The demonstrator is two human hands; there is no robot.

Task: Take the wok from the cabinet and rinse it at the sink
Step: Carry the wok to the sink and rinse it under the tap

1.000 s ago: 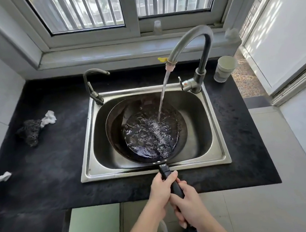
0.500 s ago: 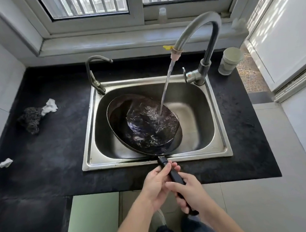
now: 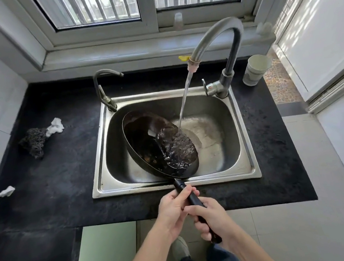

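Home kitchen, I reckon. Steel sink [image 3: 130,189] sunk in black surface [image 3: 66,185] just ahead of my left hand [image 3: 172,210]; tap [image 3: 215,33] running beyond; barred window [image 3: 97,5] farther ahead; scourer [image 3: 34,140] far left; stacked cups [image 3: 255,70] far beyond my right hand [image 3: 213,218].

The long black handle [image 3: 180,186] of the dark round metal wok [image 3: 147,146] is mostly covered by the left hand [image 3: 173,207] and right hand [image 3: 211,218] curled round it, and both forearms run off the bottom edge. The tilted wok hides the left part of the stainless steel sink [image 3: 247,143] floor, and the stamped mark [image 3: 241,167] on the sink's front right rim is too small to read. The pale translucent object [image 3: 178,21] on the white window sill [image 3: 115,51] is too blurred to identify, and the white scrap [image 3: 4,191] on the black countertop [image 3: 66,185] is cut by the left edge.
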